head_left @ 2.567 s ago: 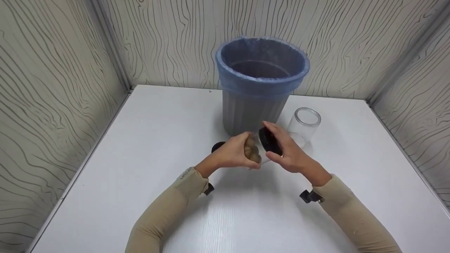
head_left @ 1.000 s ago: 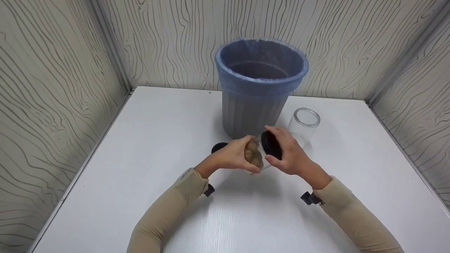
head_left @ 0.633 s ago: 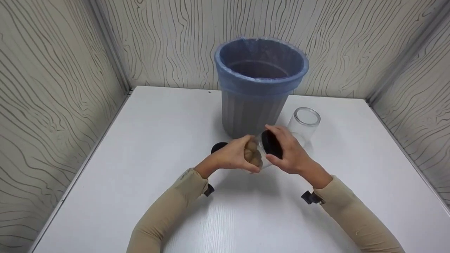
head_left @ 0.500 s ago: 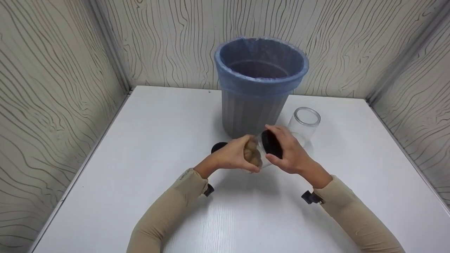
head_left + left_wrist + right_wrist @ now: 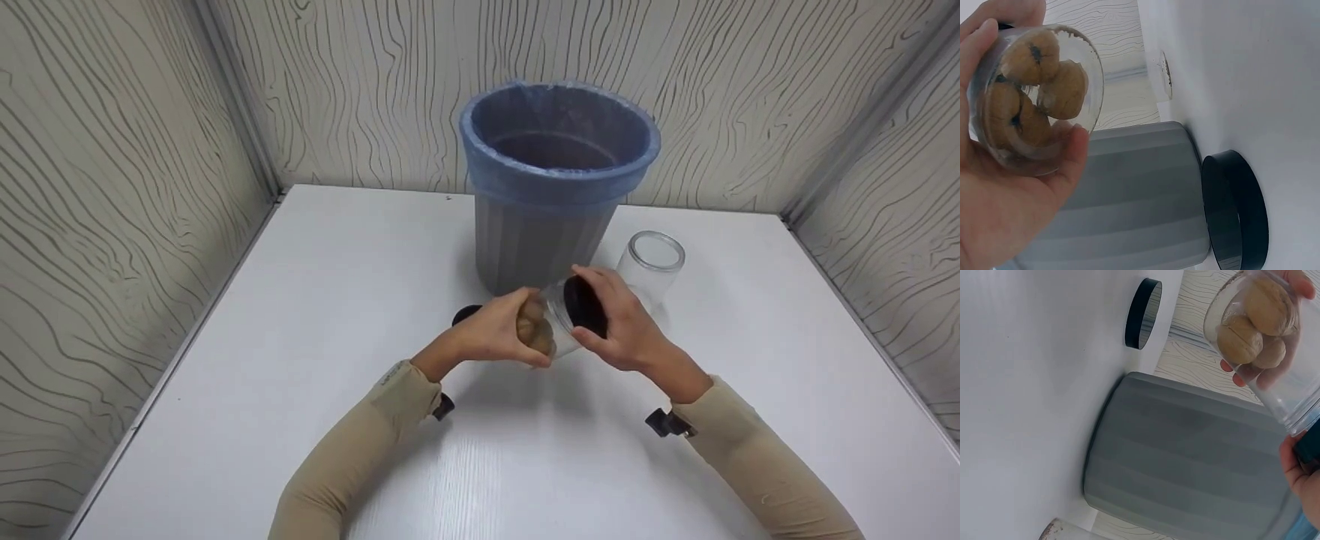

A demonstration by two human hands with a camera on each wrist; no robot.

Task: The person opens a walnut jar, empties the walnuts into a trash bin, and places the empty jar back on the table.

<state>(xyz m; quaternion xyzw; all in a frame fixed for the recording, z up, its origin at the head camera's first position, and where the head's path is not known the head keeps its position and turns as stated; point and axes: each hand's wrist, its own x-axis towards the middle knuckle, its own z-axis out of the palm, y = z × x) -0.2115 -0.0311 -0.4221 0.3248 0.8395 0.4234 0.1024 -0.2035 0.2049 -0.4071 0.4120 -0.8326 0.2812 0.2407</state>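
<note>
My left hand [image 5: 495, 327] grips the base end of a clear jar [image 5: 564, 349], which is tilted sideways above the table. Brown walnuts [image 5: 533, 330] lie at the jar's base end; the left wrist view shows them through the glass [image 5: 1063, 90]. My right hand [image 5: 626, 322] holds a black lid [image 5: 586, 307] at the jar's mouth, thumb and fingers around its edge. In the right wrist view the lid [image 5: 1310, 443] meets the jar's neck; whether it is fully seated I cannot tell.
Behind the hands stands a grey bin [image 5: 536, 240] with a blue liner [image 5: 559, 187]. An upside-down clear jar [image 5: 649, 266] is to its right. Another black lid [image 5: 466, 313] lies on the white table [image 5: 337, 262], partly behind my left hand. Patterned panels [image 5: 375, 90] enclose the table.
My right hand and the lid have shifted slightly right, and more of the jar's neck shows between the hands. The left hand has barely moved, still holding the jar.
</note>
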